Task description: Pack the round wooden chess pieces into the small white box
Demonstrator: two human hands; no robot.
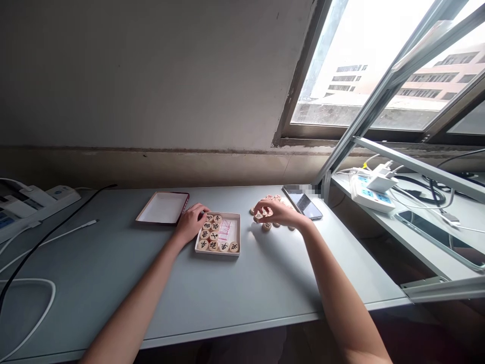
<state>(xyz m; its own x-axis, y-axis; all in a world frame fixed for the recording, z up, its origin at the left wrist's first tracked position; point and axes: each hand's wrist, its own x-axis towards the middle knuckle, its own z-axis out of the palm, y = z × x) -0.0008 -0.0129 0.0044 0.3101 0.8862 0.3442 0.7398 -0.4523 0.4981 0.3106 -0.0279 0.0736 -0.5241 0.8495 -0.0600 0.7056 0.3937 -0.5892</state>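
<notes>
A shallow white box [237, 227] lies on the table with several round wooden Chinese chess pieces [213, 235] in it, face up in rows along its left side and bottom edge. My left hand [190, 222] is curled against the box's upper left corner, fingers gripping the rim. To the right of the box, my right hand [278, 211] is above a loose group of chess pieces [267, 226], partly hiding them. Thumb and fingers are pinched around one chess piece [259, 217].
Behind my left hand lies the box lid [159, 207], inside up. A phone [305, 203] lies beyond the loose pieces. Cables [49, 242] and a power strip [56, 194] occupy the left side. A metal frame [341, 151] rises at the right, beside another power strip [373, 192].
</notes>
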